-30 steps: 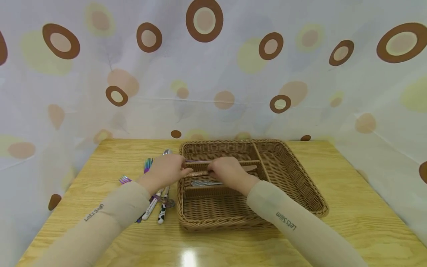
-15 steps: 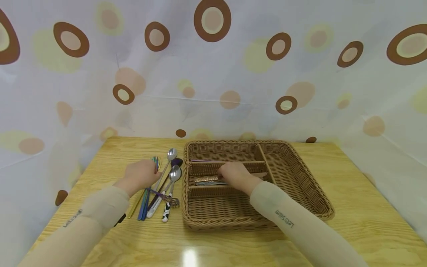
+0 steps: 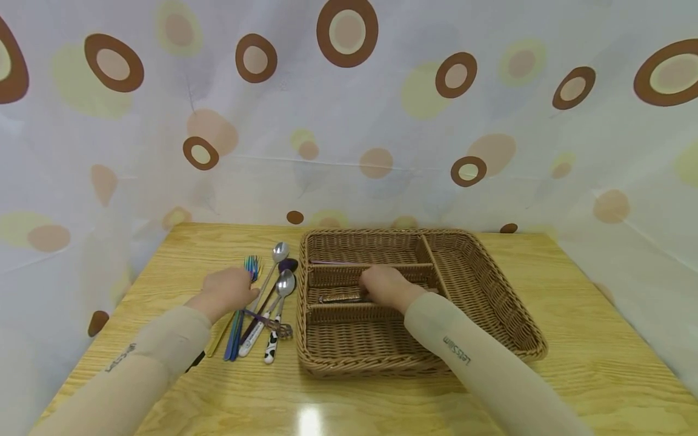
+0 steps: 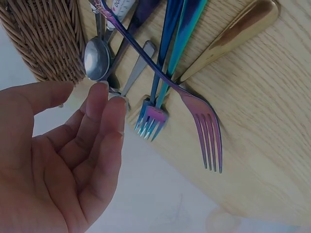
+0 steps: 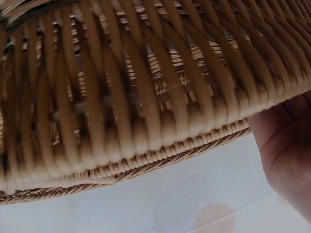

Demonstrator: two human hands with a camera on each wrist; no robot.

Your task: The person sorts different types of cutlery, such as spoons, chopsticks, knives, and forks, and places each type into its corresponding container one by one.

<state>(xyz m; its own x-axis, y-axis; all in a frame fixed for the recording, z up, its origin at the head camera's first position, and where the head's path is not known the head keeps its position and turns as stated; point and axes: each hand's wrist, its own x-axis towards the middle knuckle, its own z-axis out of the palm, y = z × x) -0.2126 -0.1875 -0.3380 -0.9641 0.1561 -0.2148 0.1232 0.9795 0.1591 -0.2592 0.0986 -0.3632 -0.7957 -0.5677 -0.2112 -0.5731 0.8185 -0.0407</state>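
In the head view my right hand reaches into the middle compartment of the wicker basket. It grips a knife, whose handle shows to the left of the hand; the fingertips are hidden. The right wrist view is mostly filled by a wicker wall. My left hand hovers over cutlery at the basket's left, holding nothing. Close to its loosely bent fingers, in the left wrist view, lie a purple fork, a blue-green fork, a gold handle and a spoon.
Several spoons, among them one with a cow-print handle, lie left of the basket on the wooden table. A thin purple utensil is in the back compartment. A wicker divider borders the long right compartment. A patterned sheet hangs behind.
My left hand has left the rose-gold knife's handle and moved left over the loose cutlery. My right hand has lowered the knife into the middle compartment, toward its front divider.
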